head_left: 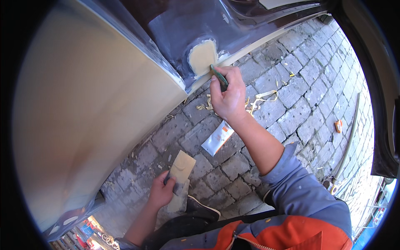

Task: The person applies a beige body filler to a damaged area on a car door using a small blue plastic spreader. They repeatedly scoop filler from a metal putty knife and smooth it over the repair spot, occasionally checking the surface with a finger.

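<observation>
Spreader, pinched in the right hand grip, slants up-left with its tip touching the tan filler patch just above; the left hand, far lower, clasps a putty-smeared board.

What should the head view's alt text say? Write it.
A right hand presses a green spreader against a tan filler patch on a car body panel. The left hand holds a filler-smeared board above the brick paving.
</observation>
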### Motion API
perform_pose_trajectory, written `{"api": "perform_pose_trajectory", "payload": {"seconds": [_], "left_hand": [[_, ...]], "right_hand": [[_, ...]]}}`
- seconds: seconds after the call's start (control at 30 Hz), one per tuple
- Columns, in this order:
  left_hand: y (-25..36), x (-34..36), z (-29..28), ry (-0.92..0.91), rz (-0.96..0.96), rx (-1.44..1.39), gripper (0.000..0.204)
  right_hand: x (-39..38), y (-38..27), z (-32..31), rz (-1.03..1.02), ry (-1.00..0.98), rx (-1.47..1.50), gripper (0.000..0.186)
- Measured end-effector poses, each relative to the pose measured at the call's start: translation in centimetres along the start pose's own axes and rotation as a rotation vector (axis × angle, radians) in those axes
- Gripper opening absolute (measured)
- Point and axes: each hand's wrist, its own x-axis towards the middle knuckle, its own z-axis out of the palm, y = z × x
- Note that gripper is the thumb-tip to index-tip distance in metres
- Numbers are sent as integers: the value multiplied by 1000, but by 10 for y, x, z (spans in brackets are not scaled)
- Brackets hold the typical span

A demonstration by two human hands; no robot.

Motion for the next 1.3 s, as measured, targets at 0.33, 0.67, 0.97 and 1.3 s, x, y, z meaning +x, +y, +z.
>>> {"api": "perform_pose_trajectory", "payload": {"seconds": [0.33, 0.67, 0.97, 1.3], "left_hand": [[0, -1, 3, 26, 76, -57, 23], [-3, -4, 1, 49, 83, -9, 24], [7, -11, 0, 44, 64, 1, 24], [3, -14, -2, 45, 37, -74, 24]], "right_hand": [[24, 21, -25, 126, 20, -175, 20], [-16, -30, 6, 138, -157, -128, 26], [13, -26, -28, -167, -266, -141, 30], [12, -40, -10, -281, -301, -335, 43]]}}
